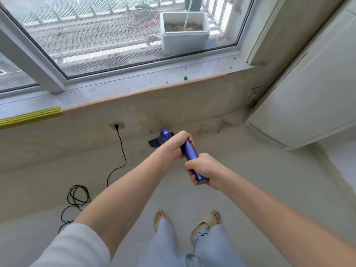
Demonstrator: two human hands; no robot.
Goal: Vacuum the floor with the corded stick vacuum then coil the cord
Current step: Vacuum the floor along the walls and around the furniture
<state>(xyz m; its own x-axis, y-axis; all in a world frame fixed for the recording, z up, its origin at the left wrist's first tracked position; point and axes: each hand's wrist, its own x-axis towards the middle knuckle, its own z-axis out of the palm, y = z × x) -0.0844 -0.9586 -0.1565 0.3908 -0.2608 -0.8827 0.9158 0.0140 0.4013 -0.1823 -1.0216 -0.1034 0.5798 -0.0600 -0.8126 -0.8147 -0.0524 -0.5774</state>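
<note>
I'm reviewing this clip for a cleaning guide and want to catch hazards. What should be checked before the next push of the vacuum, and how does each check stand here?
1. Both hands on the handle: left hand and right hand each have a grip on the purple handle. Ok.
2. Plug seated in the wall socket: it looks inserted. Ok.
3. Black cord clear of the vacuum head: it lies in loose loops to the left, apart from the head. Ok.
4. Cord clear of the feet: its end runs under the left arm, hidden. Cannot tell.
5. Head flat on the floor: mostly hidden behind the left hand. Cannot tell.
</note>
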